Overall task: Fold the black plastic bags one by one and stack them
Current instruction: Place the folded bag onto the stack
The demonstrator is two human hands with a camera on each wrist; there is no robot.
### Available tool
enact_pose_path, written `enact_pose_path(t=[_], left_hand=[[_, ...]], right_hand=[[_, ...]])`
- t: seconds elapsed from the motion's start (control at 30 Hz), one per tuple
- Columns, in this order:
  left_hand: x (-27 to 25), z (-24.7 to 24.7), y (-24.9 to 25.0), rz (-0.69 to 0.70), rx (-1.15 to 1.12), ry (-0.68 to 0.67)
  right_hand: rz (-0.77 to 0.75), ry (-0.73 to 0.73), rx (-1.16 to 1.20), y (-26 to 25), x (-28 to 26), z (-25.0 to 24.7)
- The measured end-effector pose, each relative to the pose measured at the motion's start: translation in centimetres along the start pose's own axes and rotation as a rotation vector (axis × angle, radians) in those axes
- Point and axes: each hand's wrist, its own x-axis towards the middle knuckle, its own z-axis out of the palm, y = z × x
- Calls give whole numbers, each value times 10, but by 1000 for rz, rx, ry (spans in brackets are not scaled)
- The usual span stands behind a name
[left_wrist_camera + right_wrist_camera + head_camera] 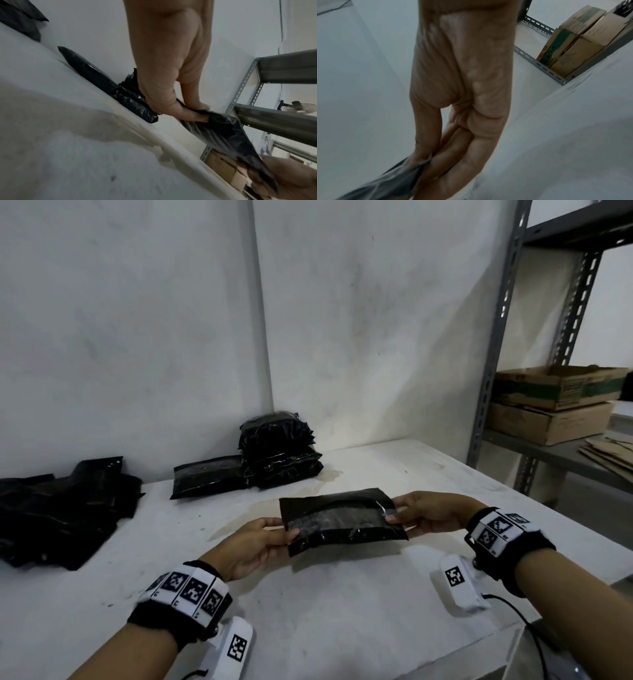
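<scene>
Just below the centre of the head view, a folded black plastic bag (342, 520) is held in the air above the white table (342, 611), stretched flat between both hands. The left hand (255, 544) pinches the bag's left edge, thumb on top and fingers underneath. In the left wrist view the same pinch shows near the middle of the frame, with the left hand's thumb and fingertips (190, 116) closed on crumpled black plastic (228, 135). The right hand (428, 513) grips the bag's right edge in the same way; in the right wrist view its fingers (426, 152) close on the bag (388, 180) at the lower left of the frame.

In the middle of the head view, against the wall, stands a stack of folded bags (279, 453), with one more folded bag (207, 477) lying flat just to its left, touching it. At the left edge of the frame lies a loose heap of unfolded black bags (58, 515), well apart from the stack.

At the right of the frame a grey metal shelf (493, 371) stands beside the table, holding cardboard boxes (548, 405). White marker bands wrap both wrists.
</scene>
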Motion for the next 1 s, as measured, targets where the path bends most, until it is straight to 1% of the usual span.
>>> enact_pose_path(t=[0.13, 0.27, 0.37, 0.43, 0.53, 0.6, 0.63, 0.7, 0.77, 0.83, 0.9, 0.93, 1.0], left_hand=[[-6, -18, 9, 30, -103, 10], [-12, -31, 12, 89, -250, 8], [-22, -41, 18, 29, -398, 41], [-30, -50, 22, -1, -392, 42], [-40, -63, 21, 45, -257, 73], [-46, -72, 17, 58, -273, 83], [-48, -75, 16, 73, -290, 79], [-52, -82, 16, 106, -310, 99], [-55, -90, 14, 138, -305, 103], [-56, -100, 13, 161, -290, 103], [-56, -107, 12, 178, -266, 121], [-56, -110, 12, 192, -258, 133], [-56, -116, 13, 223, -280, 157]], right_hand=[[-62, -16, 111, -11, 9, 14], [-99, -41, 102, -27, 24, 34], [-137, -61, 120, -41, 37, 52], [-161, -101, 136, -49, 46, 65], [-160, -176, 100, -57, 60, 82], [-151, -216, 108, -62, 67, 95], [-144, -238, 136, -63, 71, 100], [-112, -276, 303, -65, 76, 110], [-71, -280, 451, -65, 81, 117], [-79, -288, 456, -66, 86, 123], [-136, -272, 434, -67, 90, 133], [-174, -238, 392, -69, 92, 139], [-219, -117, 323, -72, 95, 151]])
